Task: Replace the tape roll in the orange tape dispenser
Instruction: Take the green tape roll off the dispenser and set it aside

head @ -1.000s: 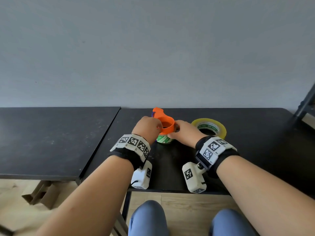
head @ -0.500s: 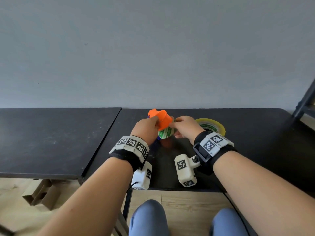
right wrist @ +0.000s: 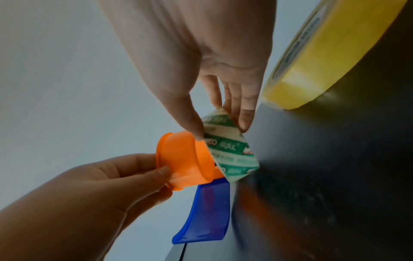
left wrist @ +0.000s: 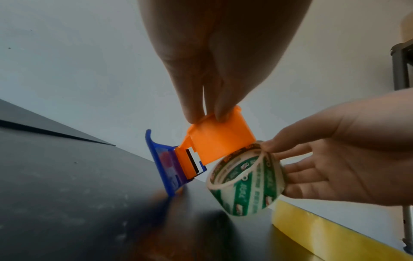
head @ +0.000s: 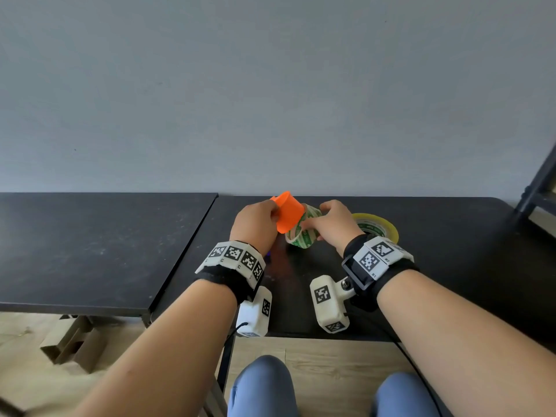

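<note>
My left hand (head: 264, 216) pinches the orange tape dispenser (head: 288, 211) by its rim and holds it tilted above the black table (head: 451, 251). Its blue handle (left wrist: 164, 164) points down toward the tabletop. My right hand (head: 326, 218) grips a nearly used-up roll (head: 302, 233) with green and white print, thumb on its near edge and fingers round the far side. That roll (left wrist: 248, 181) hangs half off the lower end of the orange drum (right wrist: 185, 159). A full yellow tape roll (head: 377, 227) lies flat on the table just right of my right hand.
A second black table (head: 90, 245) adjoins on the left, with a narrow gap between the two. A grey wall stands right behind both. A dark metal frame (head: 538, 182) rises at the far right. My knees and a wooden floor show below the table edge.
Both hands lifted the dispenser off the table and tilted it. The green and white roll has slid down and partly off the orange drum, pulled by my right hand.
</note>
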Motion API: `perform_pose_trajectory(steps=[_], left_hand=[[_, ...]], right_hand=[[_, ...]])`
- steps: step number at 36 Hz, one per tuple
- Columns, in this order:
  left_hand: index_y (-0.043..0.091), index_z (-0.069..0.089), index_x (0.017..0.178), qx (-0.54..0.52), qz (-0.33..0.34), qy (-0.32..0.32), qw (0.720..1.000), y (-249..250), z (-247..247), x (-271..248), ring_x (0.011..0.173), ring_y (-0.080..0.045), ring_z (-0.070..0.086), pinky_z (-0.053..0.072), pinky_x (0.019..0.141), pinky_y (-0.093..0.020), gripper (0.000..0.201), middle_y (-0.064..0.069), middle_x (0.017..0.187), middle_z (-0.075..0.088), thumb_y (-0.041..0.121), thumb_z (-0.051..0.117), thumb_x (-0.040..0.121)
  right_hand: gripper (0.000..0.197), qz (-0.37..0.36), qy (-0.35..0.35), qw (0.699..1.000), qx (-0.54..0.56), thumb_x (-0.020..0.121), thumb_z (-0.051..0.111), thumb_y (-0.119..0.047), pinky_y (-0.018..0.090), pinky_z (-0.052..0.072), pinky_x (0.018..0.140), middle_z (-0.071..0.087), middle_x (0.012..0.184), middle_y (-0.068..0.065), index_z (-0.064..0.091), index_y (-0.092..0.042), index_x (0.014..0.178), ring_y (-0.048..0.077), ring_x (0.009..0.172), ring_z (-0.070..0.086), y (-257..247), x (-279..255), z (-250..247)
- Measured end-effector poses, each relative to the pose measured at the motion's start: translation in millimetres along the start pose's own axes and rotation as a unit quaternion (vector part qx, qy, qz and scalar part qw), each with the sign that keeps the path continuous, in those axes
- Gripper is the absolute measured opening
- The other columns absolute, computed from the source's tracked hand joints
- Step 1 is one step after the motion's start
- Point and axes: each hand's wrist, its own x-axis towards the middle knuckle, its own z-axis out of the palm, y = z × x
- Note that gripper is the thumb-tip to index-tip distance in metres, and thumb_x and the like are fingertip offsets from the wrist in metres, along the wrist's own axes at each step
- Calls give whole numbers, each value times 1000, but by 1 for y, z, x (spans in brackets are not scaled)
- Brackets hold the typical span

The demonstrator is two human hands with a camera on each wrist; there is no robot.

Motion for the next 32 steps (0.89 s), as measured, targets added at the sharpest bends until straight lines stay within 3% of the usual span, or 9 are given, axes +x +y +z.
perform_pose_trajectory(steps=[3, 8, 11, 15, 21, 24, 32], left_hand=[[11, 66, 115, 2, 6, 13, 1000, 1, 0, 0, 101, -36, 62, 44, 77, -32, 29, -15, 109, 69, 13, 46, 94], [11, 67, 100, 28, 42, 28, 998, 11, 0, 1, 93, -35, 61, 36, 66, -29, 23, -15, 96, 67, 12, 46, 91], [12, 68, 97, 45, 59, 27, 997, 24, -1, 1, 91, -34, 58, 34, 67, -30, 23, -13, 90, 59, 14, 46, 92], [20, 56, 74, 52, 79, 17, 995, 43, 5, 1, 83, -35, 57, 31, 62, -30, 18, -7, 82, 48, 18, 43, 87], [13, 61, 81, 85, 132, 28, 987, 79, 17, -1, 89, -35, 56, 30, 65, -31, 15, -8, 81, 51, 8, 48, 85], [15, 64, 86, 98, 170, 39, 980, 96, 26, -4, 91, -34, 55, 28, 68, -30, 17, -12, 90, 61, 7, 49, 84], [19, 66, 97, 127, 210, 37, 969, 120, 42, -10, 97, -31, 55, 28, 76, -30, 25, -8, 95, 65, 8, 46, 88]], right_hand=[[71, -19, 24, 999, -11, 74, 81, -19, 46, 48, 102, 58, 130, 13, 47, -2, 134, 29, 119, 57, 0, 1, -5], [75, -59, 60, 996, 8, 69, 85, -25, 44, 48, 102, 62, 129, 10, 51, -10, 134, 27, 116, 60, -1, 3, -19], [68, -90, 85, 992, 10, 72, 82, -16, 43, 50, 99, 64, 127, 10, 53, -13, 134, 27, 113, 63, -2, 3, -37], [58, -128, 132, 983, 3, 78, 73, -4, 40, 51, 98, 67, 124, 7, 55, -13, 132, 24, 112, 64, 5, 0, -68], [40, -134, 183, 971, -73, 90, 57, -6, 33, 47, 97, 67, 126, 6, 58, -14, 130, 25, 117, 61, 32, -6, -108], [41, -99, 199, 966, -129, 88, 53, -2, 35, 48, 96, 67, 123, 10, 59, -12, 127, 29, 115, 61, 51, -11, -125], [26, 7, 206, 944, -259, 88, 52, -6, 41, 48, 91, 69, 110, 19, 62, -3, 112, 40, 105, 62, 88, -24, -161]])
